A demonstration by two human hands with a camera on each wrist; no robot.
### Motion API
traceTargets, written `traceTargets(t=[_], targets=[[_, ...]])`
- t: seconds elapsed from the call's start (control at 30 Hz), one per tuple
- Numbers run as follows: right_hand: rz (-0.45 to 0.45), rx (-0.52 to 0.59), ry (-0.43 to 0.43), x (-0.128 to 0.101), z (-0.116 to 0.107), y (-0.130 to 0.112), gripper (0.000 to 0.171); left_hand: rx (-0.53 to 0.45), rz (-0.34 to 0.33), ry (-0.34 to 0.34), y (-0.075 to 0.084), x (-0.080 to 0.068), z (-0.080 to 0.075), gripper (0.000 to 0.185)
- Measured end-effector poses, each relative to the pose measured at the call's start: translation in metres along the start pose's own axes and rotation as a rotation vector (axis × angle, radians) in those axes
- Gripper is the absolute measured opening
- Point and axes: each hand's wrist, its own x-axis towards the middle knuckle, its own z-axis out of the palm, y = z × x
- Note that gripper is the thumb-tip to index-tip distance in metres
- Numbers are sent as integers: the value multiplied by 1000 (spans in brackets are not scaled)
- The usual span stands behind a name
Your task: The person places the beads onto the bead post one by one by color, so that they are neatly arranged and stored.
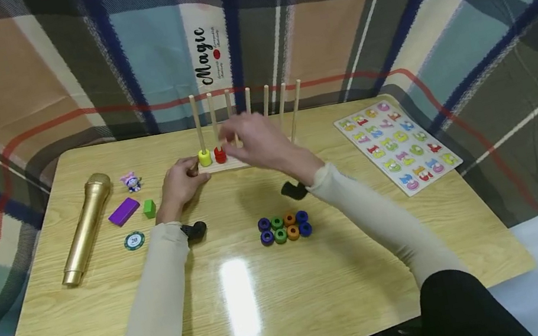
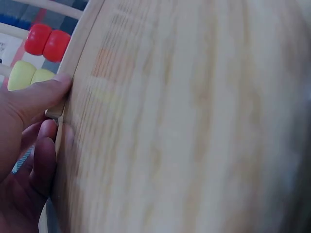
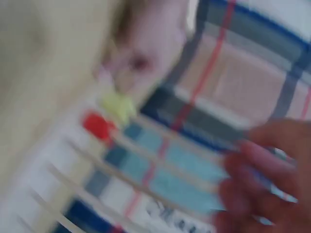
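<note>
On the table's far side stands a wooden peg board [image 1: 225, 165] with several upright rods. Yellow beads [image 1: 205, 157] sit on its leftmost rod, and red beads [image 1: 220, 154] on the one beside it. My left hand [image 1: 180, 185] pinches the board's left end between thumb and fingers; the left wrist view shows the thumb [image 2: 46, 97] on the edge by the yellow beads. Over the middle rods hovers my right hand [image 1: 261, 140], its fingers loosely bent and thumb apart, with nothing visible between them. It blurs in the right wrist view, near the rods' upper ends.
Blue, green and orange beads [image 1: 285, 228] lie in two rows nearer me. At left are a golden microphone [image 1: 87, 227], a purple block [image 1: 123, 211], a green cube [image 1: 149, 208], a round chip [image 1: 134, 240] and a small figurine [image 1: 131, 182]. A sticker sheet [image 1: 397, 145] lies right.
</note>
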Motion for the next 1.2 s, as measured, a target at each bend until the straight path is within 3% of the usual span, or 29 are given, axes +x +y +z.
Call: traceTargets(t=[0.13,0.23,0.33,0.6,0.73,0.9,1.03,1.13,1.2], targets=[[18,-45,-360,-45,34,-4,24,8,2,4,1,0,1,63],[33,-132,-526,-63,51,-4,30,13,3,6,2,0,0,63],[42,-159,-582,-69,59,-4,29,13,2,6,2,0,-1,62],[-15,-111,-612,-68,67,-1,20,5,-2,5,0,-1,-1,62],[-43,-75,-506,-61,57,1,17,-2,-12,-1,2,-1,1,64],[22,75,-169,-28,9,12,25,9,-11,-4,5,1,3,64],[81,108,84,10,-28,22,33,8,-16,-1,4,0,1,63],[119,75,161,34,-42,29,34,5,-17,2,2,-1,0,63],[151,49,156,46,-46,32,33,2,-12,1,2,-1,1,62]])
